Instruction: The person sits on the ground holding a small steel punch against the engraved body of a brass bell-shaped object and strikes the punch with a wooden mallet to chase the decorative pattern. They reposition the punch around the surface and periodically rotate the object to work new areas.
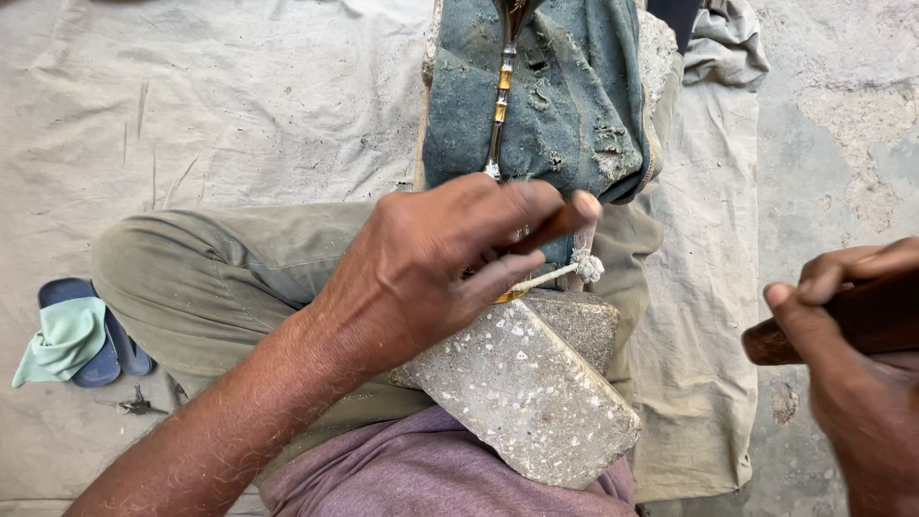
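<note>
My left hand [436, 268] grips a thin tool with a brown handle [553, 228] and presses down on a long slender metal piece [500, 91] with yellow bands. That piece runs up over a dusty blue cloth pad [574, 105]. A white string with a knot [584, 268] lies just under my fingers, on a speckled stone block [522, 393] resting on my lap. My right hand [852, 335], at the right edge, is closed around a dark wooden handle [862, 321]; its far end is out of view.
I sit cross-legged on a beige sheet [239, 105] spread over a concrete floor [842, 144]. A blue sandal [105, 354] with a pale green cloth [62, 340] on it lies at the left. A crumpled grey cloth [728, 43] is at the top right.
</note>
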